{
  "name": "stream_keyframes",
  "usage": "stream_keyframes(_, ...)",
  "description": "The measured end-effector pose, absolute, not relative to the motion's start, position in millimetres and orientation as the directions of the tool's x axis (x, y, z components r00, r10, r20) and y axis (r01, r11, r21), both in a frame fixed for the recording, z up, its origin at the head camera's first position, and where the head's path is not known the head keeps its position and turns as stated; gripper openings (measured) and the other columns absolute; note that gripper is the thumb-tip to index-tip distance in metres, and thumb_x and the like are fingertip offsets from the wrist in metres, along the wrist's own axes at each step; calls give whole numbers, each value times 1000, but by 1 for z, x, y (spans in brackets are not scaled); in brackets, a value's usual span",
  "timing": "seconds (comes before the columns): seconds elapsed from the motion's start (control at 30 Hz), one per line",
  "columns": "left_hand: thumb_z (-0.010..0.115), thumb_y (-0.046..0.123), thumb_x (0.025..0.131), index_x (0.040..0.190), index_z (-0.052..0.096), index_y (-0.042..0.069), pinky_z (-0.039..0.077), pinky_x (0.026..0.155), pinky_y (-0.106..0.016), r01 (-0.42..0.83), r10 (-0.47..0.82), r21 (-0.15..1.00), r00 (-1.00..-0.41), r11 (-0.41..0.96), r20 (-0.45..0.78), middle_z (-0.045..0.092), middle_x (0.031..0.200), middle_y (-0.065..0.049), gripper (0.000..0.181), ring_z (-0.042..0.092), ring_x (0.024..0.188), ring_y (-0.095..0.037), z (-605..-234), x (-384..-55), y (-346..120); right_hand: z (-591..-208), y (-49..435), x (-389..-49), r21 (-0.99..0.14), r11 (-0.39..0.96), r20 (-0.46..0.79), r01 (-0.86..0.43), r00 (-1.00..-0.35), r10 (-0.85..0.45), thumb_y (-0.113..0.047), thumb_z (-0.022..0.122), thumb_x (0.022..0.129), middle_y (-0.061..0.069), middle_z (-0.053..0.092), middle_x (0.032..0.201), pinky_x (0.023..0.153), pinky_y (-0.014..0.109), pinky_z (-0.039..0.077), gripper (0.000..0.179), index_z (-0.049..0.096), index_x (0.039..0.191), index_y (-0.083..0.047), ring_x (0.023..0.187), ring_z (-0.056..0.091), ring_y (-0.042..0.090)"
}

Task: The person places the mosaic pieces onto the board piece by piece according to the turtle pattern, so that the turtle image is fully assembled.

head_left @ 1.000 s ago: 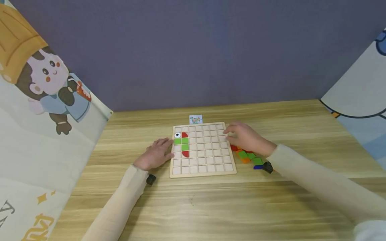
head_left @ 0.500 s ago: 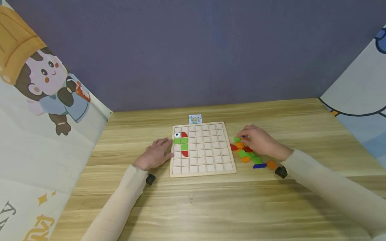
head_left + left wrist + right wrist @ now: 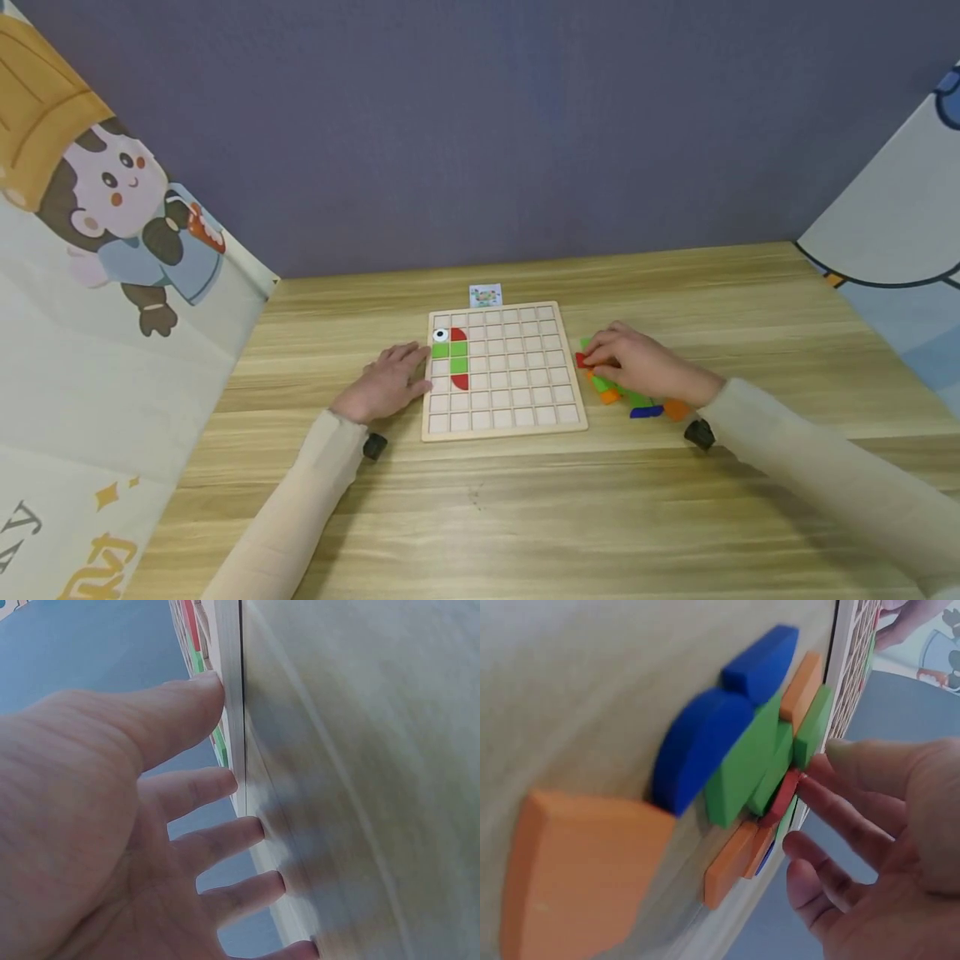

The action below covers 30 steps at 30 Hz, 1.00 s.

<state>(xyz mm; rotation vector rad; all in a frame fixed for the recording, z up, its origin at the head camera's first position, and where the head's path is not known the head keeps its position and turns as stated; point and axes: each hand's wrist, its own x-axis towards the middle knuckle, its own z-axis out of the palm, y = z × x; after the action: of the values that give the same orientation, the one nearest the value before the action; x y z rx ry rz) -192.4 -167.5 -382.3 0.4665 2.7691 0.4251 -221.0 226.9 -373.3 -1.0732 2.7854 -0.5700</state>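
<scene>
The narrowed right hand [image 3: 636, 360] has shifted to a red piece [image 3: 581, 360] just ahead, grip unclear; picking seems underway, needing a secure pinch; left hand [image 3: 382, 383] spread.

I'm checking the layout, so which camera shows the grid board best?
The head view: it shows nearly the whole grid board from above, coloured pieces toward its left side. The left wrist view catches only a steeply angled sliver; the right wrist view, a narrow strip at upper right.
</scene>
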Motion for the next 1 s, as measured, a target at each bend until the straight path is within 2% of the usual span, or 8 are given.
stream_keyframes(0.23, 49, 38, 98, 150, 25, 8, 20, 103, -65, 265, 352, 328, -904, 907, -243, 18, 154, -17, 64, 16, 138, -41, -383, -193, -168, -373, 220, -231, -365, 722, 36, -588, -784, -620, -20, 78, 80, -4, 62, 92, 78, 35, 46, 14, 74, 91, -13, 89, 50, 18)
stream_keyframes(0.43, 48, 38, 99, 150, 25, 8, 20, 103, -65, 266, 355, 334, -903, 904, -242, 18, 154, -17, 64, 16, 138, -41, -383, -193, -168, -374, 212, -238, -365, 781, -38, -506, -830, -556, -26, 76, 82, -5, 61, 92, 77, 37, 44, 11, 69, 86, -18, 89, 49, 19)
stream_keyframes(0.63, 49, 37, 98, 150, 26, 8, 20, 103, -64, 268, 354, 333, -906, 904, -233, 18, 154, -17, 64, 16, 138, -41, -382, -192, -167, -373, 207, -242, -365, 802, -55, -472, -849, -525, -26, 74, 83, -6, 58, 84, 74, 37, 43, 10, 66, 79, -22, 87, 47, 20)
stream_keyframes(0.73, 49, 37, 98, 150, 26, 8, 20, 103, -64, 266, 352, 333, -906, 905, -235, 18, 154, -16, 64, 16, 138, -41, -381, -192, -166, -372, 206, -242, -364, 801, -52, -476, -848, -527, -24, 75, 83, -7, 58, 82, 74, 38, 43, 11, 66, 78, -22, 86, 48, 20)
stream_keyframes(1.0, 49, 38, 98, 150, 25, 8, 20, 104, -64, 264, 350, 328, -906, 907, -239, 18, 154, -16, 64, 15, 138, -42, -381, -193, -167, -371, 208, -244, -381, 795, -38, -472, -851, -523, -16, 76, 80, -3, 62, 86, 73, 37, 43, 12, 69, 89, -15, 83, 47, 21)
